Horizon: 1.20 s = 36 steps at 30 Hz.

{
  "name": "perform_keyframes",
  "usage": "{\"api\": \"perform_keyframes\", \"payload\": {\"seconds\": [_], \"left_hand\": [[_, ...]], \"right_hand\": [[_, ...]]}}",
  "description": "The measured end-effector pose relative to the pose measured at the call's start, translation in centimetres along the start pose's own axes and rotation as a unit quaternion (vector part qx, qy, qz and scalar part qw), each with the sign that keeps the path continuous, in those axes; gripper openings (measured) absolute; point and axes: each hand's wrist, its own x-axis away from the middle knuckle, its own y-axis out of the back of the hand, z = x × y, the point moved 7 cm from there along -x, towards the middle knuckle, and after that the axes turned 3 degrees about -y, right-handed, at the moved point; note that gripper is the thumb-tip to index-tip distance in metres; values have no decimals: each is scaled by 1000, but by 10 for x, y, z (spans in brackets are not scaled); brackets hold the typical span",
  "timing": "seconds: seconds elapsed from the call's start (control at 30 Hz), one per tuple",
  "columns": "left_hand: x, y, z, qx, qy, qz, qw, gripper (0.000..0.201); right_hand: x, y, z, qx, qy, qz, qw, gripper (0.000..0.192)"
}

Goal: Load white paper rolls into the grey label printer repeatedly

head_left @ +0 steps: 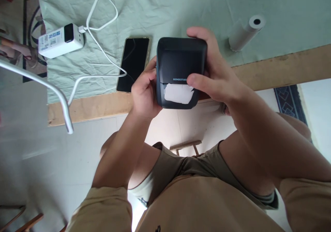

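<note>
A small black label printer [181,71] is held up in both hands just over the near edge of a wooden table [284,66], in front of the person's chest. The left hand [144,90] is wrapped around the printer's left side, fingers curled tight against the casing. The right hand [214,73] is closed over the right side and the far corner, its thumb pressing on a strip of white label paper [179,93] that sticks out of the slot below the brand lettering. Most of the table is covered by a creased pale green cloth [168,8], with a bare wooden strip left along the near edge. On the cloth, just left of the printer, a dark-screened smartphone [133,63] lies flat, face up. Farther left lies a white power bank [61,40] with a printed label, and a white cable [98,28] loops from it across the cloth toward the phone. Near the cloth's right side lies a roll of white paper [245,32], well apart from the hands. A white metal tube [38,83] crosses the left of the view. Below the table are pale floor tiles [38,163], a patterned rug [289,101] at the right, and the person's bare knees and tan shorts [196,197].
</note>
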Motion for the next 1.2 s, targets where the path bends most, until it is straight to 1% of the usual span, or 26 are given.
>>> {"api": "perform_keyframes", "payload": {"seconds": [0.07,0.13,0.17,0.2,0.23,0.3,0.33,0.37,0.4,0.47,0.53,0.63,0.67,0.73,0.8,0.87,0.93,0.97,1.0,1.03,1.1,1.13,1.2], "left_hand": [[0,1,0,11,4,0,1000,15],[-1,0,0,13,10,-3,1000,15],[-2,-1,0,10,12,-6,1000,16],[-2,-2,0,6,15,-4,1000,20],[-2,-6,0,-1,22,4,1000,27],[-1,-13,-2,-14,22,25,999,37],[-1,-16,-3,-22,17,35,999,38],[0,-17,-4,-31,13,41,999,35],[1,-18,-5,-37,8,41,998,30],[3,-15,-4,-38,5,29,999,26],[3,-11,-1,-23,10,19,1000,32],[3,-12,2,-3,20,33,999,42],[3,-14,4,-1,29,38,999,44],[3,-15,6,-3,40,33,999,45],[3,-15,5,-7,32,17,999,45],[4,-16,3,-18,16,19,1000,39],[4,-18,2,-40,13,41,998,33],[5,-18,3,-52,20,53,997,32],[5,-18,3,-61,27,60,996,32],[5,-18,4,-66,32,61,995,32],[5,-16,3,-70,34,54,996,31],[5,-15,3,-69,31,50,996,30],[4,-15,2,-70,23,43,996,27]], "right_hand": [[0,1,1,19,4,3,1000,85],[-1,3,2,52,-1,0,999,86],[-2,5,5,79,-2,-11,997,85],[-2,9,9,110,6,-34,993,83],[-2,15,16,143,19,-72,987,76],[0,29,32,197,48,-166,965,55],[2,33,39,209,63,-195,956,44],[2,34,44,208,76,-205,953,36],[2,34,47,201,82,-196,956,32],[-1,28,47,179,82,-143,970,39],[-4,23,42,171,65,-105,977,51],[-5,21,35,211,34,-87,973,64],[-5,21,35,229,30,-89,969,64],[-3,22,40,263,46,-104,958,61],[1,24,52,288,86,-146,942,53],[6,26,63,309,95,-208,923,42],[10,30,69,294,67,-273,913,25],[11,32,71,268,55,-302,913,18],[12,34,73,236,46,-325,915,16],[13,36,75,205,56,-339,916,17],[12,37,77,189,74,-338,919,20],[10,36,78,214,76,-319,920,20],[2,30,74,320,51,-242,914,15]]}}
